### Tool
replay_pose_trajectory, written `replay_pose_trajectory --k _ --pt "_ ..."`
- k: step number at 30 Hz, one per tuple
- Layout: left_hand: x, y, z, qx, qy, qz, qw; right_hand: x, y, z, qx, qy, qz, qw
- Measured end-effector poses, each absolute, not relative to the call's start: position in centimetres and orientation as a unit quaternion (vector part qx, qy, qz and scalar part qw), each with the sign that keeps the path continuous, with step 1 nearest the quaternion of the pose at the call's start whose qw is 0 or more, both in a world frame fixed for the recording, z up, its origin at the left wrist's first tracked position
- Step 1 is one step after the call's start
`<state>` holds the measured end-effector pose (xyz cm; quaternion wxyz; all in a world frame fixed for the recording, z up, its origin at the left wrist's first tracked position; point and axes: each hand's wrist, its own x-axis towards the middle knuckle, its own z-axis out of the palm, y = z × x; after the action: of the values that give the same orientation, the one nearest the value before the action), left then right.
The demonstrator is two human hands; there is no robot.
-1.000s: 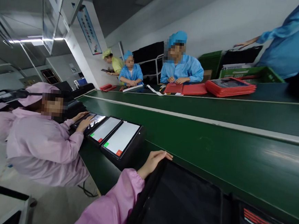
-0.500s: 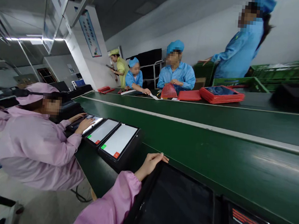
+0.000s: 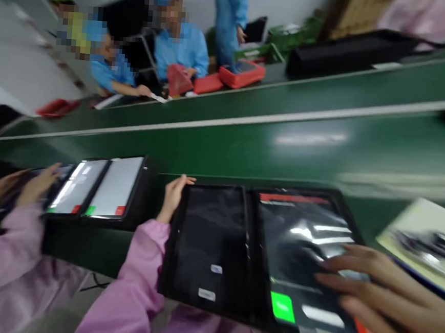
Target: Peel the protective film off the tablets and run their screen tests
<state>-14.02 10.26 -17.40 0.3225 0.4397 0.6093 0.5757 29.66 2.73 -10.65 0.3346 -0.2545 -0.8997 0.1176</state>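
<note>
Head view, somewhat blurred: the person's left hand [image 3: 174, 197] curls its fingers around the left edge of a black two-panel tablet case [image 3: 210, 247], held at the near edge of a green belt desk [image 3: 247, 150]. The right hand [image 3: 381, 297] has its fingers spread apart over the case's lit screen, just right of a green button [image 3: 283, 307]. Nearby on the left, a co-worker's hands [image 3: 24, 187] reach toward two more lit tablet screens [image 3: 97, 187].
</note>
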Motion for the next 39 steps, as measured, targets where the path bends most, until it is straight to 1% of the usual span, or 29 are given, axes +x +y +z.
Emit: replay_pose_trajectory --k 2,5,7,9,11,13,15,17,20,23,26,33,36,39 --pt "-14.3 10.7 -17.8 0.432 0.606 0.582 0.328 28.6 -0.6 -10.0 -0.229 -0.928 0.129 0.265" --pt "-14.5 10.8 -18.1 0.429 0.602 0.588 0.329 26.5 -2.5 -9.0 -0.265 -0.931 0.134 0.211" --pt "-14.5 10.6 -18.1 0.435 0.601 0.588 0.322 25.9 -1.2 -8.7 -0.27 -0.93 0.14 0.207" --pt "-14.4 10.5 -18.0 0.442 0.603 0.586 0.313 25.4 1.8 -8.7 -0.27 -0.929 0.133 0.215" --pt "-14.5 10.5 -18.0 0.449 0.607 0.581 0.304 24.7 5.8 -9.1 -0.313 -0.918 0.09 0.225" --pt "-14.5 10.6 -18.0 0.455 0.61 0.575 0.299 23.8 9.3 -9.7 -0.383 -0.9 0.041 0.204" --pt "-14.6 10.6 -18.0 0.457 0.612 0.571 0.301 23.0 11.3 -10.0 -0.416 -0.891 0.018 0.182" --pt "-14.6 10.6 -18.1 0.455 0.611 0.57 0.307 22.7 11.5 -9.9 -0.399 -0.901 0.02 0.168" --pt "-14.6 10.5 -18.3 0.446 0.611 0.572 0.316 23.2 10.0 -9.3 -0.349 -0.917 0.063 0.184" --pt "-14.6 10.6 -18.4 0.437 0.613 0.575 0.321 23.8 9.5 -9.0 -0.381 -0.901 0.077 0.194" --pt "-14.6 10.7 -18.4 0.434 0.615 0.575 0.321 23.5 10.6 -9.3 -0.423 -0.89 0.062 0.159" --pt "-14.5 10.7 -18.3 0.437 0.617 0.57 0.321 22.3 11.4 -9.1 -0.442 -0.892 0.067 0.068" --pt "-14.6 10.8 -18.4 0.432 0.618 0.571 0.324 22.2 10.6 -8.5 -0.465 -0.882 0.059 0.047" --pt "-14.8 10.9 -18.7 0.425 0.621 0.571 0.329 22.0 10.0 -8.3 -0.478 -0.875 0.061 0.044"
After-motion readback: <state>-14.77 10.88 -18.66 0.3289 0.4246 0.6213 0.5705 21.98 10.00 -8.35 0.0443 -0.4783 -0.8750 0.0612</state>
